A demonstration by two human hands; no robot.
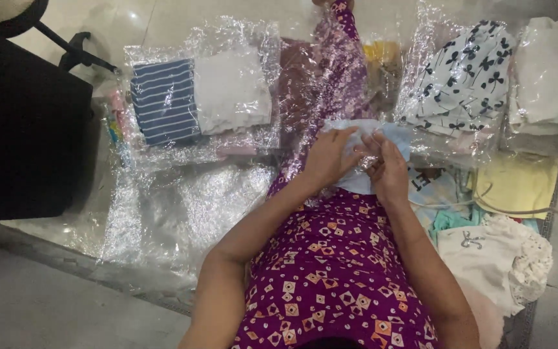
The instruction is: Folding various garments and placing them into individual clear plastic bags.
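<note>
I sit on the floor with my legs stretched out in a purple patterned dress. On my lap lies a small light blue garment point(382, 137). My left hand point(330, 157) grips its near left part, fingers curled into the cloth. My right hand point(387, 165) pinches the same garment beside it, fingertips touching the left hand's. Both hands meet over my thigh.
Clear plastic bags point(175, 207) cover the floor at left. One bag holds a blue striped garment point(165, 100) and a white one point(230, 90). A bagged white cloth with dark bows point(463, 77) lies at right. Loose baby clothes, yellow point(518, 184) and white point(492, 258), are piled by my right side. A black chair point(27, 116) stands left.
</note>
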